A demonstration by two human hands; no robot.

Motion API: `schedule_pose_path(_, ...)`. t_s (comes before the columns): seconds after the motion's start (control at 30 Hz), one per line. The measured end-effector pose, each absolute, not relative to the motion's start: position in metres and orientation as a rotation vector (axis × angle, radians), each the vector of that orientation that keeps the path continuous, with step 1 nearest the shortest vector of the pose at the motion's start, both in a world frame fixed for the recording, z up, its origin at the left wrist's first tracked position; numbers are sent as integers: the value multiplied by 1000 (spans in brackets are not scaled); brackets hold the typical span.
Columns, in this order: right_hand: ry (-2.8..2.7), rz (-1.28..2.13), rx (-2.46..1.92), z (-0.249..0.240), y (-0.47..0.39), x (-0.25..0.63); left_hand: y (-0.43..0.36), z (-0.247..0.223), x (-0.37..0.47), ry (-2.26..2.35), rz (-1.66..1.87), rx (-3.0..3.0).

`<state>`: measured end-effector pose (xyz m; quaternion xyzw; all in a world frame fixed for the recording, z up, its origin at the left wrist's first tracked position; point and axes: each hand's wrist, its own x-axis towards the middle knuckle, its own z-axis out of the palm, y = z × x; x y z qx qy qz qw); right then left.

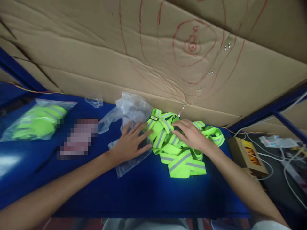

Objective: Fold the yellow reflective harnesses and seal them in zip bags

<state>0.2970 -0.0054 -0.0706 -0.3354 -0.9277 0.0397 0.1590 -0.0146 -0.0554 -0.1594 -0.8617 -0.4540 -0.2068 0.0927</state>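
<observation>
A loose heap of neon yellow-green straps with grey reflective stripes (177, 153) lies on the blue table (134, 195). One black buckle (154, 118) shows at its upper left. My left hand (130, 142) is spread over clear plastic bags (134, 107) just left of the heap, its fingertips reaching the straps' edge. Over the heap's upper right, my right hand (190, 134) is bent with thumb and fingers apart, and no strap shows between them. Whether its fingertips touch the straps is hard to make out.
At the left lies a clear zip bag (38, 121) with a folded neon strap set inside. A blurred-out flat object (79, 137) is beside it. Cardboard (96, 57) with red pen rings stands behind. To the right are an open cardboard box (249, 156) and white cables (272, 156).
</observation>
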Motion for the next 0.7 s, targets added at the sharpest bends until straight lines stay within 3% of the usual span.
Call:
schedule_pose_path(0.27, -2804, 350, -1136, -106, 73, 285, -60, -177, -26, -1317, -658, -2589)
schedule_pose_path(0.43, -2754, 391, -1254, -136, 82, 281, -55, -180, -28, -1270, -680, -2587)
schedule_pose_path(0.7, -2715, 491, -1296, -139, 86, 280, -56, -182, -30, -1249, -692, -2594)
